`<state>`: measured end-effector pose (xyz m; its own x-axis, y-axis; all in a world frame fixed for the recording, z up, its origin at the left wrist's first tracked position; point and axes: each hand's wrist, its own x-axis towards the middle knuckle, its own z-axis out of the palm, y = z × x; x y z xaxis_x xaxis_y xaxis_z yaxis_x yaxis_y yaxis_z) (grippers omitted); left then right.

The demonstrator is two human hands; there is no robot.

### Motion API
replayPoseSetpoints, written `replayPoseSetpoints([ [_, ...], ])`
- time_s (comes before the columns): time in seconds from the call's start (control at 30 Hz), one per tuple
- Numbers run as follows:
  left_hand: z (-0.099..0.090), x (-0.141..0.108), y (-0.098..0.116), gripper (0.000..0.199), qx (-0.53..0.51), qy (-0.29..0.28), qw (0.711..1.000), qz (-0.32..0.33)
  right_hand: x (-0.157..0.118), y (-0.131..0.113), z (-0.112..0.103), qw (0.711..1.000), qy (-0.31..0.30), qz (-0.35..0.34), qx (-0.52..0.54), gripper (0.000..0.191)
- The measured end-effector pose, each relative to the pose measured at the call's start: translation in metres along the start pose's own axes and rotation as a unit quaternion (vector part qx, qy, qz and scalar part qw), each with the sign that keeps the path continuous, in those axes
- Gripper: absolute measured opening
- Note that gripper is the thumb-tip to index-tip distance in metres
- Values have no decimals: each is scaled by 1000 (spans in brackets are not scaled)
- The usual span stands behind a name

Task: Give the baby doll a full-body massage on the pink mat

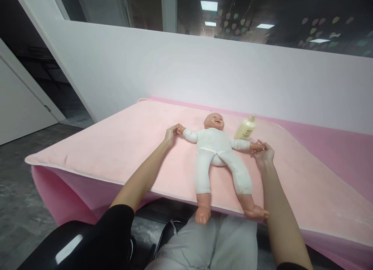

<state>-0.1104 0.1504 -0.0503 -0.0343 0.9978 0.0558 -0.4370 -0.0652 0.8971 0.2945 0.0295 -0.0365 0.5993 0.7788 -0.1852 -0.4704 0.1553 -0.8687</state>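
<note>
A baby doll [215, 141] with a white cloth body lies on its back, its head toward the wall and its feet over the table's front edge. My left hand [171, 134] is closed on the doll's hand at the left, that arm stretched out sideways. On the other side, my right hand [264, 153] grips the doll's other hand, with some fingers hidden behind it. Both doll arms are spread away from its body. Just beyond the arm at the right, a pale yellow pump bottle [245, 128] leans or lies tilted on the blanket.
A light pink blanket [110, 141] covers the table, over a darker pink cloth [346, 157]. Behind it rises a white wall [204, 75] with dark glass above. A black chair [64, 242] stands at the lower left, and a white door [23, 99] is at far left.
</note>
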Motion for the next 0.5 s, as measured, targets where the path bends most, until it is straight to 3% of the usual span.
replayPoseSetpoints([
  [0.23, 0, 1, -1, 14, 0, -11, 1000, 5, -10, -6, 1, 996, -30, -4, 86, 19],
  [0.5, -1, 0, -2, 16, 16, 4, 1000, 5, -3, -1, 2, 997, -49, 9, 59, 15],
])
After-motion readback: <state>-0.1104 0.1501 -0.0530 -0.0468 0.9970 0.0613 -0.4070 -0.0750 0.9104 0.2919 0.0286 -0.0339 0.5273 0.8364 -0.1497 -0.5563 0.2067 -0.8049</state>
